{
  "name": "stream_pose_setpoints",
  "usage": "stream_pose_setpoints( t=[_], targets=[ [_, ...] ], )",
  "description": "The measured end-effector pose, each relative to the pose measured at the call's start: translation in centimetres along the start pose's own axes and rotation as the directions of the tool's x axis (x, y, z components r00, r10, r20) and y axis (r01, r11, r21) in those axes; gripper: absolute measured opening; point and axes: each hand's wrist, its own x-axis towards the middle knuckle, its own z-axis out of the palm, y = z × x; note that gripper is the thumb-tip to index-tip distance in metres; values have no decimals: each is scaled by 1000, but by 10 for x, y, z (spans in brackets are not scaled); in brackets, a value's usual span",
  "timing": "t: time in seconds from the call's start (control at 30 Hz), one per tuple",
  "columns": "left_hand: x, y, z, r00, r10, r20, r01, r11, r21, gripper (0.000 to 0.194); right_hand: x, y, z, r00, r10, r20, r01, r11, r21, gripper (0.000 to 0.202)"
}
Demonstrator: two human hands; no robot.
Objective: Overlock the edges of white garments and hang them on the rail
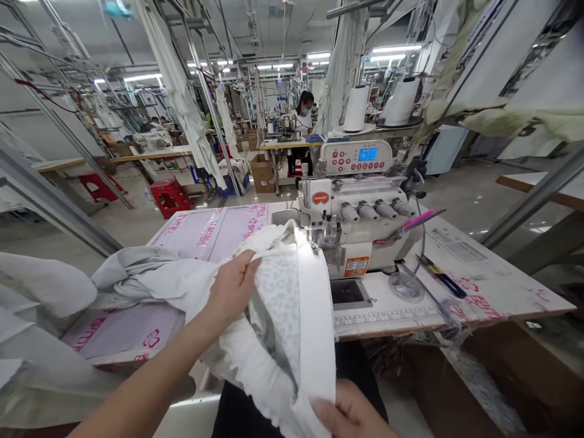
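Note:
A white garment (276, 292) with a faint spotted print and gathered edges hangs over the front of the sewing table. Its wide white waistband (316, 316) runs up under the presser foot of an overlock sewing machine (360, 213), where a lamp lights the cloth. My left hand (235, 281) is closed on the gathered fabric, left of the band. Lower down, my right hand (344, 410) pinches the band near its bottom end, thumb on top. More of the pale cloth (150, 277) trails left across the table.
Yellow-handled snips or a cutter (441, 277) and a clear round dish (406, 286) lie right of the machine. Thread cones (356, 109) stand behind it. Cardboard boxes (456, 371) sit below right. Red stools (171, 198) and a masked co-worker (303, 118) are farther back.

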Motion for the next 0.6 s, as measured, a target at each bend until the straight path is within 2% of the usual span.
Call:
stream_pose_setpoints(
  t=[0.1,0.17,0.3,0.4,0.47,0.5,0.57,0.6],
  targets=[
    [14,-2,1,999,15,-31,-13,999,42,25,19,-12,-5,993,-99,60,98,995,26,47],
    [25,-6,3,997,39,-62,-34,996,84,24,29,-19,-10,990,-136,34,136,991,8,47],
    [53,-14,5,992,68,-109,-50,986,159,26,44,-29,-23,991,-135,-9,135,990,-28,46],
    [63,-7,2,986,86,-146,-53,975,216,29,55,-32,-32,991,-129,-19,129,992,-12,46],
    [47,8,2,970,191,-150,-153,961,231,29,63,-34,-36,992,-122,-31,123,992,24,45],
    [32,17,5,958,265,-108,-237,945,224,34,67,-34,-38,993,-109,-40,111,992,61,44],
    [-6,35,16,918,391,65,-396,901,175,62,75,-35,-42,996,-71,-44,78,981,178,43],
    [-25,42,25,880,418,224,-454,879,144,77,79,-36,-45,998,-56,-38,64,966,249,43]
  ],
)
